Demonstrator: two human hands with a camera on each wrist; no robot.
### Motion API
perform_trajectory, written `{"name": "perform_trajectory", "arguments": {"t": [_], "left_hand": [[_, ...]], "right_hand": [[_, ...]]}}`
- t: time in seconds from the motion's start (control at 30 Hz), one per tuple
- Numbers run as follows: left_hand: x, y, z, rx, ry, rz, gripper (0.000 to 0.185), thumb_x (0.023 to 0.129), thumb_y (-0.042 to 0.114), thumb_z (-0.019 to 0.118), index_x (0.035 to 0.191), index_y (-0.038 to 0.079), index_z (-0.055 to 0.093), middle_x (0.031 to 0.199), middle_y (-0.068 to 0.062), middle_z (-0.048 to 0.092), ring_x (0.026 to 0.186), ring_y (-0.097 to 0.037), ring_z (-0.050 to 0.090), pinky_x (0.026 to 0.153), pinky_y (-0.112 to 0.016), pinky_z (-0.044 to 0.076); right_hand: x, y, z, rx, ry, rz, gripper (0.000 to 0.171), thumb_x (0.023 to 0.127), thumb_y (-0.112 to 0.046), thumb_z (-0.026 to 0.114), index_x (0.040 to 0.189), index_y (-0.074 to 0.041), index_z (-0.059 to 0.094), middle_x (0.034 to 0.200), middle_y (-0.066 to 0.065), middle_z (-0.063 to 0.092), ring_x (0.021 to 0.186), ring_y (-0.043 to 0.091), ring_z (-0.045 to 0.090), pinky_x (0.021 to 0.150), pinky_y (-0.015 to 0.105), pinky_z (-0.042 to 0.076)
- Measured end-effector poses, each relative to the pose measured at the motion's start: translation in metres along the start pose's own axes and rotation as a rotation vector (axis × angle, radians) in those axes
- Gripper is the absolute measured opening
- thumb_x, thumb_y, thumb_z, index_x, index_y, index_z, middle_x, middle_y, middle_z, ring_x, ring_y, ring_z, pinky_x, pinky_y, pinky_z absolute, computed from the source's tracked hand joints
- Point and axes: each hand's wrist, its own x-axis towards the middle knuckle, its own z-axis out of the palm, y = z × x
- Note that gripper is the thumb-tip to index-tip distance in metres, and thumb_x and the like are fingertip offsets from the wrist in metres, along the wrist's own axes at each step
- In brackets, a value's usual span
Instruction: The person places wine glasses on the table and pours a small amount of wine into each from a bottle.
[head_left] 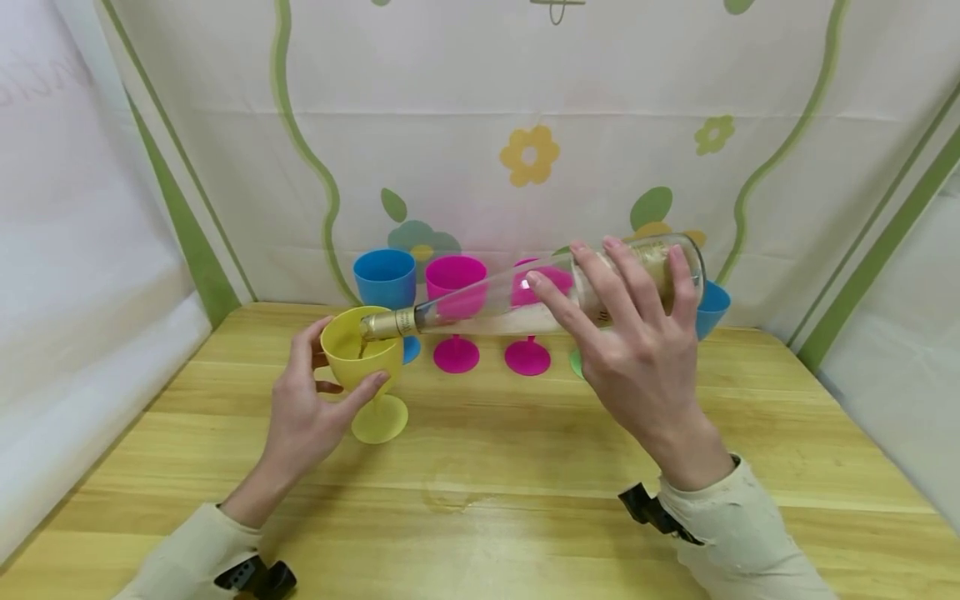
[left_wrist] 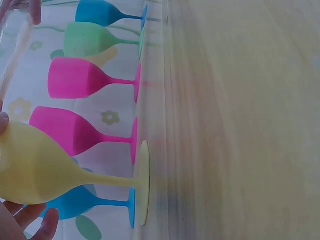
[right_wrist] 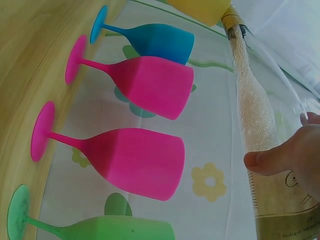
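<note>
Bottle (head_left: pixel 555 296), grasped by the right hand (head_left: pixel 637 358), lies nearly level, its neck over the yellow goblet (head_left: pixel 360 354) (steadied on the surface (head_left: pixel 525 467) by the left hand's (head_left: pixel 303 412) grip). Best tilt gently, keeping the mouth inside the rim.

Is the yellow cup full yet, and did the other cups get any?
Not yet. The right hand tips the bottle into the yellow cup, which the left hand steadies; little is in it so far. The blue cup and pink cups behind wait untouched; whether they hold anything cannot be seen.
</note>
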Motion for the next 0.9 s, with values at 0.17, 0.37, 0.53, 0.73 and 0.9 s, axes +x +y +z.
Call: {"name": "perform_trajectory", "arguments": {"t": [0.17, 0.37, 0.53, 0.73, 0.9], "left_hand": [[-0.0005, 0.0013, 0.0008, -0.005, -0.009, -0.001, 0.088, 0.086, 0.020, 0.089, 0.157, 0.007, 0.039, 0.129, -0.010, 0.063, 0.102, -0.010, 0.053, 0.072, -0.021, 0.057], [0.0006, 0.0007, 0.0008, -0.005, -0.008, 0.011, 0.088, 0.085, 0.019, 0.090, 0.156, 0.007, 0.039, 0.129, -0.010, 0.063, 0.102, -0.009, 0.054, 0.072, -0.020, 0.057], [0.0016, 0.0005, 0.0011, -0.008, -0.008, 0.014, 0.088, 0.085, 0.019, 0.090, 0.156, 0.007, 0.040, 0.129, -0.009, 0.063, 0.102, -0.009, 0.054, 0.072, -0.022, 0.057], [0.0014, 0.0011, 0.0012, -0.005, -0.009, 0.008, 0.088, 0.085, 0.020, 0.090, 0.156, 0.007, 0.040, 0.130, -0.010, 0.063, 0.102, -0.009, 0.053, 0.072, -0.024, 0.058], [0.0020, 0.0007, 0.0009, -0.005, -0.010, 0.006, 0.087, 0.085, 0.021, 0.090, 0.156, 0.006, 0.040, 0.130, -0.010, 0.063, 0.102, -0.009, 0.053, 0.072, -0.023, 0.058]], "right_hand": [[0.0002, -0.0003, -0.0008, 0.009, 0.008, 0.006, 0.069, 0.088, 0.009, 0.056, 0.139, -0.034, 0.071, 0.138, 0.008, 0.072, 0.132, 0.033, 0.064, 0.126, 0.062, 0.028], [0.0019, -0.0013, -0.0005, 0.002, 0.043, 0.003, 0.072, 0.085, 0.012, 0.057, 0.137, -0.036, 0.073, 0.137, 0.007, 0.073, 0.130, 0.032, 0.066, 0.126, 0.060, 0.029], [0.0028, -0.0011, -0.0008, 0.002, 0.039, -0.008, 0.073, 0.085, 0.013, 0.056, 0.137, -0.036, 0.072, 0.137, 0.007, 0.073, 0.129, 0.033, 0.066, 0.125, 0.060, 0.031], [0.0041, -0.0002, -0.0011, -0.002, 0.037, -0.023, 0.068, 0.088, 0.011, 0.060, 0.136, -0.035, 0.073, 0.135, 0.007, 0.074, 0.127, 0.033, 0.067, 0.124, 0.060, 0.032], [0.0074, 0.0029, -0.0011, 0.002, 0.052, -0.047, 0.062, 0.090, 0.009, 0.066, 0.133, -0.035, 0.075, 0.129, 0.009, 0.075, 0.124, 0.034, 0.068, 0.121, 0.061, 0.035]]}}
